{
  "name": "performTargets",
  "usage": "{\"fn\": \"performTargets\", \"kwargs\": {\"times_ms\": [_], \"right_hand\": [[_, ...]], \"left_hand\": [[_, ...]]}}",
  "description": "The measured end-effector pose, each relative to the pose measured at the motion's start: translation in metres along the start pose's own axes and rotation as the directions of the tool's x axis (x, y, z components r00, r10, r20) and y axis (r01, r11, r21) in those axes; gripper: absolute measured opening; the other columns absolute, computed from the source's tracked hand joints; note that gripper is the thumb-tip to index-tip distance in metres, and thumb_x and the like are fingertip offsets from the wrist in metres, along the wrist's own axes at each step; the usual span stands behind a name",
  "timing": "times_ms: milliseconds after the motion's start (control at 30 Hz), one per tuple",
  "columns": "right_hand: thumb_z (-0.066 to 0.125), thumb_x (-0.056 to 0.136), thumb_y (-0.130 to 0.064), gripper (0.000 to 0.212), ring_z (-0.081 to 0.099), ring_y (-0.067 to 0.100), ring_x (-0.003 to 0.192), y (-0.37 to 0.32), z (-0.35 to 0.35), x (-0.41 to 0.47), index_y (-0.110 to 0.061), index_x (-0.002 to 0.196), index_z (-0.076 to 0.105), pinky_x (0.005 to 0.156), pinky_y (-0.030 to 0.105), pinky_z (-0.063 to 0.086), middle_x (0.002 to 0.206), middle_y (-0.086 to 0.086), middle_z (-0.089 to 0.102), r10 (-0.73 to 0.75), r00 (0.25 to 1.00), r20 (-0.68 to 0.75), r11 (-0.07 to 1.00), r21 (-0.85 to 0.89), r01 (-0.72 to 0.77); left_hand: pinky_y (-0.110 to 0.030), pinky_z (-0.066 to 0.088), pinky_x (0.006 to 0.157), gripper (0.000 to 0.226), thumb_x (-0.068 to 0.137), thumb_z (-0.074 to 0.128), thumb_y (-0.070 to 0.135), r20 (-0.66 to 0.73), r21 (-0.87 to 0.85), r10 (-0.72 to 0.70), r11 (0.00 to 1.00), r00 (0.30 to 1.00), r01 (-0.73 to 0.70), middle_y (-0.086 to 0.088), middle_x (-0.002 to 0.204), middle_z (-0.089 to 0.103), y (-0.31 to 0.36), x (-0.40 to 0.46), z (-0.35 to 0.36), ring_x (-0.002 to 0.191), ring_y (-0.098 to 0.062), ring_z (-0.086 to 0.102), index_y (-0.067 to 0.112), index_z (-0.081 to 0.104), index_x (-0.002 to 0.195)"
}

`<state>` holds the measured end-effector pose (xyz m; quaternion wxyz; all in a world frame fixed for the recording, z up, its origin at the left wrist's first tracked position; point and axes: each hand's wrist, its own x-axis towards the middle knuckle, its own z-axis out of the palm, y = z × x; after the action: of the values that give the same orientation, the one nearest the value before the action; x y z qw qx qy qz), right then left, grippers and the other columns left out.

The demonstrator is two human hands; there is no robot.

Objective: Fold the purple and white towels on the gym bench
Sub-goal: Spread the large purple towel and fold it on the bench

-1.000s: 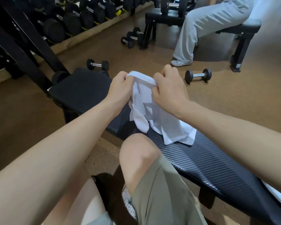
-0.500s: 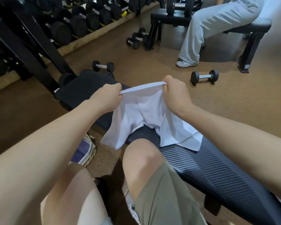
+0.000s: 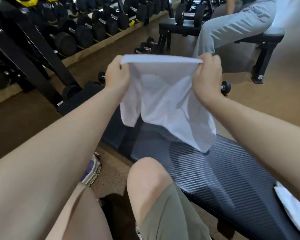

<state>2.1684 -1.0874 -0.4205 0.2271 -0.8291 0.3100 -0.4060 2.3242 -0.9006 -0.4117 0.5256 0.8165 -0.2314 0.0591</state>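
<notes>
Both hands, left hand (image 3: 117, 76) and right hand (image 3: 207, 80), pinch with curled fingers the white towel (image 3: 164, 101) top edge, stretched above the table (image 3: 215, 170), at 12 o'clock.

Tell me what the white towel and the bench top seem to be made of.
White towel: thin, soft woven cloth, matte; it hangs in loose folds from both hands. Probably cotton or microfibre; the look leaves that open.
Bench top: padded black synthetic cover, likely vinyl, with a carbon-weave pattern and a slight sheen.
</notes>
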Motion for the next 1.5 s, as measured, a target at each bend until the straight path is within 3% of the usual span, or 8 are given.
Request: {"fn": "performTargets", "kwargs": {"times_ms": [100,200,367,500,633,900,1300,1500], "right_hand": [[0.035,0.100,-0.012,0.032,0.051,0.026,0.098,-0.008,-0.021,0.020,-0.007,0.117,0.061,0.076,0.024,0.030,0.118,0.017,0.052,-0.082,0.984,-0.158,0.996,0.029,0.087],[0.037,0.094,-0.009,0.030,0.052,0.028,0.099,0.000,-0.034,0.008,-0.006,0.107,0.063,0.075,0.024,0.028,0.111,0.017,0.055,-0.190,0.968,-0.161,0.980,0.020,0.196],[0.036,0.088,-0.020,0.031,0.054,0.033,0.090,0.035,-0.020,-0.089,-0.005,0.092,0.062,0.074,0.042,0.044,0.094,0.012,0.056,-0.322,0.915,0.241,0.938,-0.045,0.343],[0.029,0.090,-0.031,0.032,0.053,0.029,0.086,0.062,-0.006,-0.167,-0.013,0.086,0.056,0.066,0.041,0.045,0.087,0.003,0.049,-0.264,0.754,0.602,0.901,-0.124,0.415],[0.031,0.095,-0.031,0.021,0.049,0.022,0.083,0.078,-0.001,-0.210,-0.019,0.091,0.048,0.068,0.041,0.044,0.089,-0.004,0.044,-0.182,0.601,0.778,0.906,-0.104,0.410],[0.044,0.088,-0.020,0.005,0.046,0.021,0.080,0.062,0.002,-0.235,-0.019,0.093,0.044,0.064,0.037,0.038,0.089,-0.003,0.043,-0.196,0.463,0.864,0.868,-0.067,0.492],[0.055,0.056,-0.005,0.031,0.036,0.022,0.067,0.062,-0.019,-0.242,-0.018,0.084,0.048,0.055,0.036,0.029,0.079,-0.001,0.042,-0.257,0.584,0.770,0.793,-0.177,0.583],[0.061,0.055,-0.007,0.034,0.038,0.021,0.066,0.052,-0.036,-0.255,-0.018,0.086,0.055,0.056,0.034,0.033,0.079,0.000,0.048,-0.313,0.591,0.744,0.774,-0.161,0.613]], "left_hand": [[-0.024,0.030,0.073,0.029,0.103,0.036,0.016,-0.019,0.265,0.331,0.911,0.943,-0.315,-0.013,0.106,0.058,0.010,0.023,-0.022,0.101,-0.024,0.052,0.007,0.063,0.108],[-0.023,0.034,0.083,0.038,0.103,0.031,0.027,0.113,0.373,0.491,0.785,0.864,-0.495,-0.018,0.112,0.055,-0.008,0.026,-0.042,0.102,-0.021,0.045,0.006,0.061,0.114],[-0.050,0.041,0.107,0.042,0.105,0.038,0.033,0.441,0.582,0.183,0.687,0.879,-0.435,-0.021,0.136,0.051,-0.101,-0.023,-0.053,0.124,-0.042,0.049,0.014,0.057,0.138],[-0.042,0.034,0.114,0.040,0.108,0.041,0.033,0.593,0.635,-0.089,0.663,0.800,-0.396,-0.014,0.141,0.049,-0.165,-0.081,-0.050,0.131,-0.035,0.048,0.022,0.056,0.143],[-0.040,0.033,0.118,0.042,0.107,0.041,0.038,0.613,0.640,-0.239,0.709,0.753,-0.296,-0.008,0.148,0.041,-0.193,-0.110,-0.054,0.137,-0.029,0.043,0.029,0.050,0.147],[-0.036,0.047,0.097,0.026,0.104,0.046,0.027,0.472,0.598,-0.209,0.789,0.857,-0.137,-0.002,0.126,0.053,-0.195,-0.113,-0.068,0.111,-0.021,0.056,0.017,0.065,0.119],[-0.035,0.041,0.095,0.031,0.102,0.050,0.028,0.412,0.643,-0.327,0.765,0.850,-0.018,-0.011,0.135,0.055,-0.212,-0.119,-0.087,0.122,-0.026,0.051,0.015,0.062,0.127],[-0.047,0.042,0.104,0.041,0.104,0.042,0.039,0.396,0.751,-0.404,0.659,0.825,-0.039,-0.017,0.157,0.027,-0.183,-0.127,-0.078,0.132,-0.039,0.043,0.029,0.042,0.144]]}}
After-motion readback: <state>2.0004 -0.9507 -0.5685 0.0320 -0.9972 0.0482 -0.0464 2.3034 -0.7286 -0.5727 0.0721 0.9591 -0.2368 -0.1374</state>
